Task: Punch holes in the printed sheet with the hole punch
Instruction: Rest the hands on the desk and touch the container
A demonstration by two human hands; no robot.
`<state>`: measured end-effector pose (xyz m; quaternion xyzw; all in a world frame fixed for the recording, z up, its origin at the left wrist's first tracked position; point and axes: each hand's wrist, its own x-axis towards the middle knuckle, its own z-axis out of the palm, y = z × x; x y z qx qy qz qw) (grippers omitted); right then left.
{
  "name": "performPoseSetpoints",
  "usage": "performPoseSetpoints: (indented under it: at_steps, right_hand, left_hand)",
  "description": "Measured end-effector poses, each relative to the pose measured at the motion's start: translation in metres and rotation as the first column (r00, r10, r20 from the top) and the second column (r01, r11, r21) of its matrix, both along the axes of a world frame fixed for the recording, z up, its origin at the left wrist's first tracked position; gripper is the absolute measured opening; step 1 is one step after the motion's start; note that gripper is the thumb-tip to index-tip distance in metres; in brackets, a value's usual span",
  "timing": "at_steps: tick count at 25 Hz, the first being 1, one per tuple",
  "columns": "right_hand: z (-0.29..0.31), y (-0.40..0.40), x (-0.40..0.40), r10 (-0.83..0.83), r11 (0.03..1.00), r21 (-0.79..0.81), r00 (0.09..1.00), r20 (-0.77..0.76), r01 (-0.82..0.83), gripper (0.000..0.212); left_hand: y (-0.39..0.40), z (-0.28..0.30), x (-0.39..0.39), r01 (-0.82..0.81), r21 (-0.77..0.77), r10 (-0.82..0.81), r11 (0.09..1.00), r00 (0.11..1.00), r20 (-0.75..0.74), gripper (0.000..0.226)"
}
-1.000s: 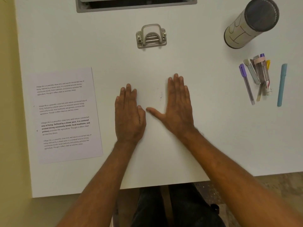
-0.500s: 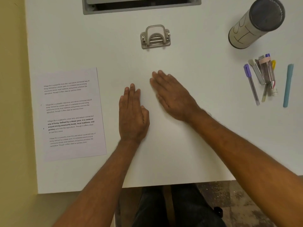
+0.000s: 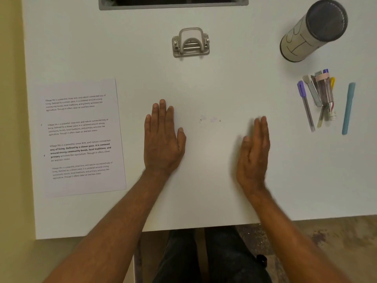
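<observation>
left hand (image 3: pixel 163 139): I see it flat on the white table (image 3: pixel 204 82), palm down, fingers straight, holding nothing.
right hand (image 3: pixel 254 154): on edge, blurred, fingers straight, empty; can't tell if it touches the table.
printed white paper sheet (image 3: pixel 81 137): flat at table's left, just beside left hand, untouched.
grey metal hole punch (image 3: pixel 190 43): far centre, well apart from both hands; bare table between.
clutter: tan cylinder with dark lid (image 3: pixel 312 31), loose pens (image 3: pixel 324 99), right side.

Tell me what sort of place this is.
Probably an office or study desk: a white table holding a hole punch, a printed sheet and loose pens beside a pen holder.
</observation>
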<state>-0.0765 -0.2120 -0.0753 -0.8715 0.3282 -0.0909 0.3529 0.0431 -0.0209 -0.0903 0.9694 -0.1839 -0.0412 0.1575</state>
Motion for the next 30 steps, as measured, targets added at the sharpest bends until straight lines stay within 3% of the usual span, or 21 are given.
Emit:
performPoseSetpoints:
  at_steps: [3, 8, 10, 12, 14, 16, 19, 22, 25, 28, 30]
  right_hand:
    - [-0.01, 0.034, 0.0, 0.028, 0.983, -0.173, 0.989, -0.148, -0.053, 0.062]
    - [-0.009, 0.049, 0.078, 0.08, 0.97, -0.215, 0.986, -0.143, -0.11, 0.063]
    - [-0.005, 0.052, 0.105, 0.142, 0.98, -0.134, 0.989, -0.043, -0.146, 0.059]
    - [0.003, 0.051, 0.119, 0.146, 0.985, 0.074, 0.978, 0.15, -0.158, 0.054]
    - [0.009, 0.038, 0.11, 0.03, 0.974, 0.207, 0.955, 0.296, -0.095, 0.05]
    - [0.007, 0.018, 0.077, -0.108, 0.98, 0.195, 0.942, 0.318, 0.046, 0.048]
    - [-0.003, -0.004, -0.001, -0.194, 0.98, 0.06, 0.969, 0.155, 0.187, 0.048]
    - [-0.014, 0.0, -0.045, -0.157, 0.981, -0.126, 0.984, -0.089, 0.145, 0.054]
    - [-0.022, 0.007, -0.038, -0.099, 0.973, -0.225, 0.971, -0.218, 0.048, 0.062]
    - [-0.024, 0.009, -0.016, -0.045, 0.958, -0.286, 0.967, -0.249, -0.029, 0.065]
    - [-0.024, 0.015, 0.004, 0.015, 0.95, -0.299, 0.97, -0.242, -0.089, 0.066]
  left_hand:
    - [-0.001, 0.001, 0.001, -0.003, 0.02, 0.004, 1.0, 1.0, -0.006, 0.063]
    - [0.0, 0.001, 0.0, 0.005, 0.068, -0.004, 0.998, 1.0, -0.012, 0.064]
    - [0.001, 0.0, 0.0, 0.009, 0.072, -0.008, 0.997, 1.0, -0.013, 0.065]
    - [0.0, -0.001, 0.0, 0.016, 0.068, -0.016, 0.998, 1.0, -0.011, 0.066]
    - [0.0, -0.003, -0.001, 0.019, 0.075, -0.019, 0.997, 1.0, 0.003, 0.066]
    - [0.001, -0.005, 0.0, 0.018, 0.085, -0.019, 0.996, 1.0, 0.005, 0.066]
    - [-0.007, -0.005, -0.001, 0.029, 0.089, -0.029, 0.996, 1.0, -0.003, 0.067]
    - [-0.031, -0.006, -0.002, 0.062, 0.058, -0.063, 0.996, 0.998, 0.008, 0.067]
    - [-0.056, -0.003, -0.002, 0.105, -0.024, -0.105, 0.994, 0.994, 0.005, 0.065]
    - [-0.077, 0.003, -0.001, 0.164, -0.222, -0.182, 0.961, 0.981, -0.066, 0.065]
    - [-0.089, 0.011, 0.0, 0.124, -0.465, -0.234, 0.877, 0.954, -0.187, 0.065]
